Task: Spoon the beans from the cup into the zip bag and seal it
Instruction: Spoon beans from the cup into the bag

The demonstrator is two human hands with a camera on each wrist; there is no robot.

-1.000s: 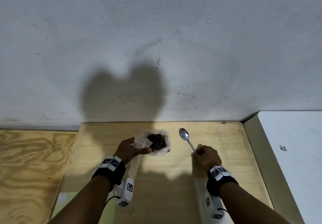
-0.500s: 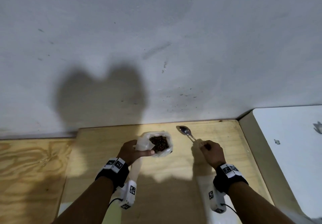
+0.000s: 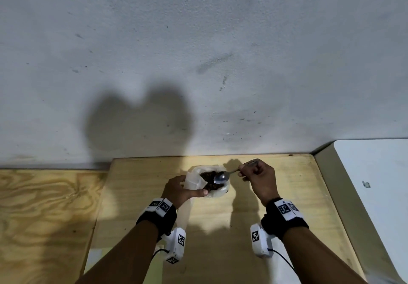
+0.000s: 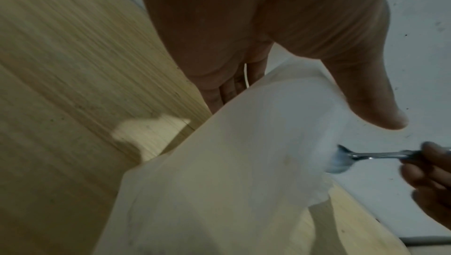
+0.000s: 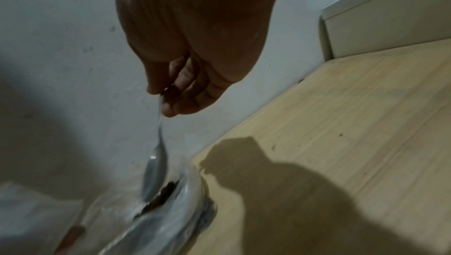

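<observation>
- One zip bag [image 3: 194, 181] with dark beans [image 3: 208, 176] stands open near the desk's [image 3: 276, 173] far edge, by the wall [image 3: 198, 51].
- One spoon [image 3: 221, 177] dips its bowl into the bag's mouth.
- Left hand [image 3: 178, 189] grip curls round the bag's left side.
- Right hand [image 3: 258, 176] grip pinches the spoon handle, right of the bag.
- Bare desk lies nearer than the bag.

Back: the gray wall [image 3: 198, 51] stands right behind the wooden table [image 3: 276, 206], so no hand can go past it.
Right side: a white block [image 3: 375, 195] stands against the table edge.
Middle: the zip bag [image 3: 194, 182] sits near the wall, with the left hand [image 3: 178, 189] on its left.
Above the bag: the spoon [image 3: 221, 177] and right hand [image 3: 258, 179] fill the way in.
Front: bare wood lies between the two arms.
</observation>
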